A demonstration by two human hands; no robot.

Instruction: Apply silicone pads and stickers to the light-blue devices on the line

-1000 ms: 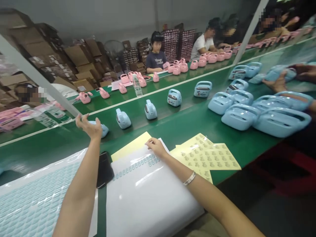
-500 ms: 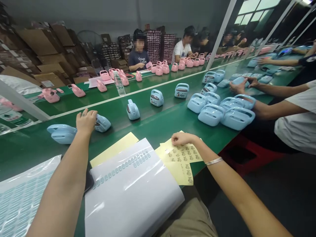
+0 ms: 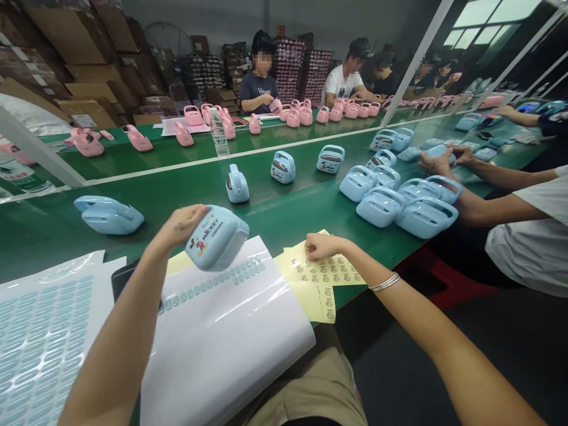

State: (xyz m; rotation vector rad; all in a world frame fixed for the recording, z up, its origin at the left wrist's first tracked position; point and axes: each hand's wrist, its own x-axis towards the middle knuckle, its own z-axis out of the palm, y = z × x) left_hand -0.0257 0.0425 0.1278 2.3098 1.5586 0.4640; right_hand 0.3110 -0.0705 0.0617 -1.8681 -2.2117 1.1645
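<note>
Blue case (image 3: pixel 217 239) is up off the worktop (image 3: pixel 297 207), above the white sheet (image 3: pixel 222 355) that overhangs the near edge. Printed side faces up toward wearer; long axis tilted, roughly parallel to near edge. Left hand (image 3: pixel 184 225): grip closed on case's left end. Right hand (image 3: pixel 323 247): fingers curled on yellow sticker sheet (image 3: pixel 328 273), can't tell if pinching anything. Left forearm partly blocks phone (image 3: pixel 122 281). Case cluster (image 3: pixel 386 201) crowds near edge, right.
</note>
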